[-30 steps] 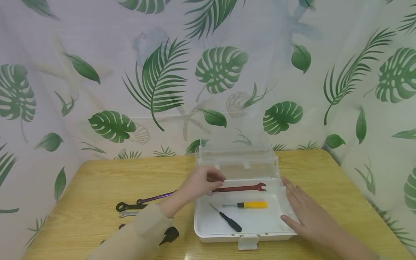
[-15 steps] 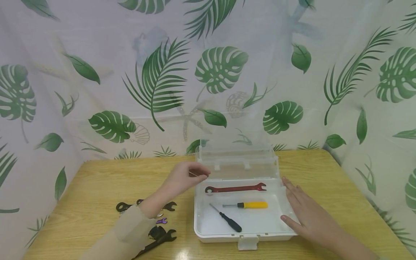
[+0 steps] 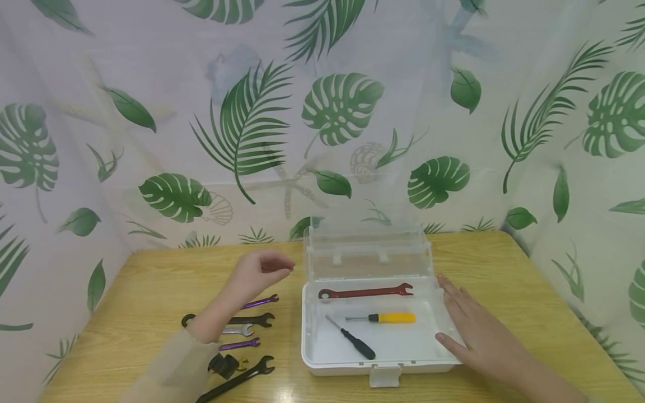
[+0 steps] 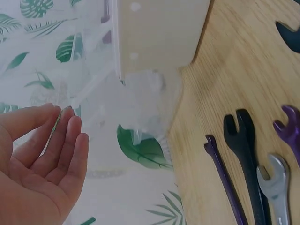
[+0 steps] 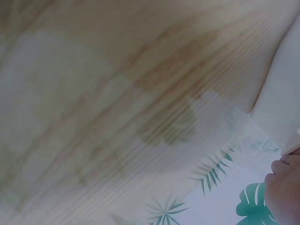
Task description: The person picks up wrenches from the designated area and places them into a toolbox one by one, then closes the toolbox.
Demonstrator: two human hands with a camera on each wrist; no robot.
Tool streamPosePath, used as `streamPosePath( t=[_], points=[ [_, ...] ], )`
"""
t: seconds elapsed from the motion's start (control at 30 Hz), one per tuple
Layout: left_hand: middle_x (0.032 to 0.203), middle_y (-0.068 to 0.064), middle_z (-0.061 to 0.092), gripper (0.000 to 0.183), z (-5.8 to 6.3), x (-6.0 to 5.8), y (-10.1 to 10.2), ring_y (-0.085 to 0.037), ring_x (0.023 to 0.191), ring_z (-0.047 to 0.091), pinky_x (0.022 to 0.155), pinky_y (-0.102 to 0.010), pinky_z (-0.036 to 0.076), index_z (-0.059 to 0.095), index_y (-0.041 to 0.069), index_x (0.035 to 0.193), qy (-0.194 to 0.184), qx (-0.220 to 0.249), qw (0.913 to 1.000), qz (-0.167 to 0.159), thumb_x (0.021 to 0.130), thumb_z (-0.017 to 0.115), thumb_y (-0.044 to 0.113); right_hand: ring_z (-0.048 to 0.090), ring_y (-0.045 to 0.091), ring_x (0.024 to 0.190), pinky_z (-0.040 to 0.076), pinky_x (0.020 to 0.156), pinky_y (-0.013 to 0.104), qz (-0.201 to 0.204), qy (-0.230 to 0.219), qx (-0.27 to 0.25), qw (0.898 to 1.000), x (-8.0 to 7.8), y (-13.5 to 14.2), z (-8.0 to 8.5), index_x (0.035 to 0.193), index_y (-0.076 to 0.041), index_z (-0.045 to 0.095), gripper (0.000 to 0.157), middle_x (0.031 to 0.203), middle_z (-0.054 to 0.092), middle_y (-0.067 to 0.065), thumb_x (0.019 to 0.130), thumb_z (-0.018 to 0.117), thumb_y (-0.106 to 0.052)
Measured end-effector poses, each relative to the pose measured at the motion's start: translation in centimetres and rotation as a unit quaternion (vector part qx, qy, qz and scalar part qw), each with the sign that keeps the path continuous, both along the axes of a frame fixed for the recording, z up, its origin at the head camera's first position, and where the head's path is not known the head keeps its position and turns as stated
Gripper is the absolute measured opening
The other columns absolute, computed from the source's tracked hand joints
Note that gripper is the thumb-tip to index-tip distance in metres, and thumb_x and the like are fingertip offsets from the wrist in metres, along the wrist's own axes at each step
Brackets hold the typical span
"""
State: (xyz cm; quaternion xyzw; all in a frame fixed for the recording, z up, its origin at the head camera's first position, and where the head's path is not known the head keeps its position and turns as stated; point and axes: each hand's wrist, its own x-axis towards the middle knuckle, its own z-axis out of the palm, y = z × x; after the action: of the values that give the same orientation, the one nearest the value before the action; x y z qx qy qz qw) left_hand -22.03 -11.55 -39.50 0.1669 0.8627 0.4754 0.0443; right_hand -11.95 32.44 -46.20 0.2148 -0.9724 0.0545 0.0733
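Fingers of the left hand [image 3: 259,272] hung loosely curled and held nothing, raised above the wrenches [image 3: 242,324] that lay on the wooden table [image 3: 151,280] left of the open white toolbox [image 3: 375,366]. The right hand [image 3: 476,330] lay flat, fingers straight, against the toolbox's right wall. Inside lay a red wrench [image 3: 365,291] and two screwdrivers [image 3: 383,318].

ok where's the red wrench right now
In the head view the red wrench lies flat inside the open white toolbox, along its far side just behind the yellow-handled screwdriver, between the raised left hand and the right hand.
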Motion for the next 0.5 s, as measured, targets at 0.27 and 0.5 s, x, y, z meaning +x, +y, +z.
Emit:
streamPosePath(
  t=[0.27, 0.5],
  points=[
    [0.119, -0.018, 0.078, 0.020, -0.8, 0.0, -1.9, -0.033, 0.111, 0.075, 0.097, -0.043, 0.062, 0.076, -0.002, 0.118, -0.017, -0.002, 0.9996, 0.021, 0.100, 0.070, 0.005, 0.040, 0.041, 0.154, -0.018, 0.118, 0.005, 0.001, 0.001, 0.002, 1.000, 0.0, 0.1, 0.0, 0.163, 0.006, 0.029, 0.088, 0.176, 0.023, 0.018, 0.103, 0.064, -0.048],
    [0.119, -0.018, 0.078, 0.020, -1.5, 0.4, -3.2, -0.033, 0.111, 0.075, 0.099, -0.047, 0.061, 0.076, -0.002, 0.118, -0.020, -0.009, 0.9989, 0.042, 0.101, 0.071, 0.008, 0.037, 0.040, 0.156, -0.019, 0.117, 0.004, -0.002, -0.015, -0.003, 1.000, 0.1, 0.0, 0.1, 0.164, 0.006, 0.029, 0.087, 0.178, 0.019, 0.016, 0.104, 0.062, -0.049]
  ],
)
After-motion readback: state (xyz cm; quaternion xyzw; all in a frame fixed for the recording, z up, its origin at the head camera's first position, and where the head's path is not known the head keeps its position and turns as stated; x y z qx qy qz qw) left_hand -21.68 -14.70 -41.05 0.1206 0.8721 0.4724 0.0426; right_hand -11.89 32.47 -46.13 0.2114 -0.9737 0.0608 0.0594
